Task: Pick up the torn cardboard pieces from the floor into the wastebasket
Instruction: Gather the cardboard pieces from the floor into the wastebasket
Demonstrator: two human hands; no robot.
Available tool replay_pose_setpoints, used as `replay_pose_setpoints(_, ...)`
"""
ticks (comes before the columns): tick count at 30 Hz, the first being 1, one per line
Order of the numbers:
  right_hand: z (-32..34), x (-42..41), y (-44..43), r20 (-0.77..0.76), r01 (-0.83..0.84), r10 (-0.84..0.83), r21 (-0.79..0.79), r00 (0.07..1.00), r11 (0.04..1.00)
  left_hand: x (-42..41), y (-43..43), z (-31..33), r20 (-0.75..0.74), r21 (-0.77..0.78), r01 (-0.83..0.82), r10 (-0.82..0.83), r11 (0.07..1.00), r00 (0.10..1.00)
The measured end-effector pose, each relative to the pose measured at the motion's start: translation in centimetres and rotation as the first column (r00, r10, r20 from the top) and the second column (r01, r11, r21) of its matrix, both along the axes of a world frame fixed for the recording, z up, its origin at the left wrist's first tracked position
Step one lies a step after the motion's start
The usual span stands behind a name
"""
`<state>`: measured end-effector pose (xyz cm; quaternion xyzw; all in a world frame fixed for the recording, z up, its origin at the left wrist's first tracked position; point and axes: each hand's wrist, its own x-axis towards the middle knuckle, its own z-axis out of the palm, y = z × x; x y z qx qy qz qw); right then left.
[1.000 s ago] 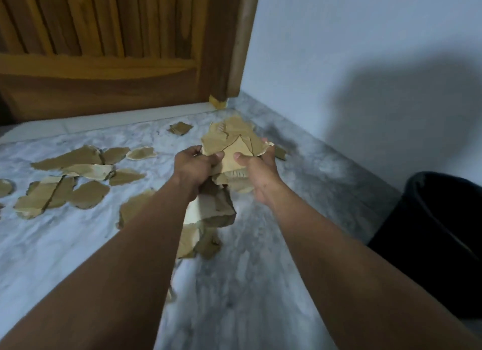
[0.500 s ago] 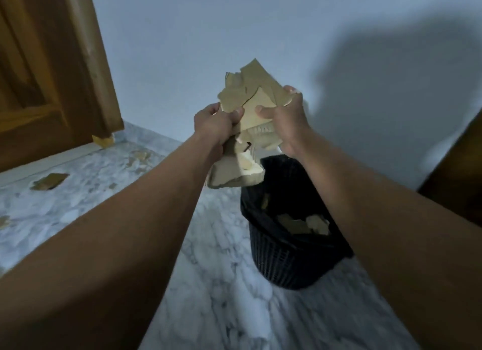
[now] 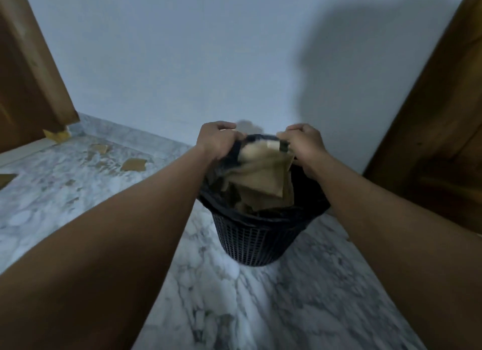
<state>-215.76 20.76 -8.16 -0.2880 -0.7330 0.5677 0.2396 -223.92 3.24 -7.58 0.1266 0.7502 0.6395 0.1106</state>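
- Head view: my left hand and right hand hang over the wastebasket, spread apart so the cardboard pieces between them drop straight into its mouth.
- Both hands' fingers are curled; blur hides whether they grip the pieces.
- More scraps lie on the floor, well apart from the basket.

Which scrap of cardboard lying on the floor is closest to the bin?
The rightmost brown scrap on the marble; the other scraps lie farther from the wastebasket, toward the door.
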Motion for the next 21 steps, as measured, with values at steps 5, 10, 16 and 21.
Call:
replay_pose_setpoints(5, 0.9, -1.2, -4.0, 0.163, -0.182, 0.140, 0.279, 0.977, 0.943, -0.7, -5.5, -1.1, -0.122, -0.038, -0.139, 0.134, 0.990, 0.983)
replay_pose_setpoints(10, 0.8, -4.9, -12.4, 0.201, -0.342, 0.282, 0.399, 0.938, 0.851, -1.2, -15.3, -3.9, -0.165, -0.149, -0.307, 0.282, 0.940, 0.945)
replay_pose_setpoints(16, -2.8, -8.3, -25.0, 0.243, -0.499, 0.437, 0.479, 0.866, 0.722, 0.9, -31.5, -10.7, -0.226, -0.416, -0.553, 0.507, 0.722, 0.832)
replay_pose_setpoints(21, -9.5, -9.4, -35.8, 0.401, -0.690, 0.561, 0.440, 0.724, 0.575, 5.0, -44.0, -19.2, -0.226, -0.604, -0.625, 0.645, 0.495, 0.730)
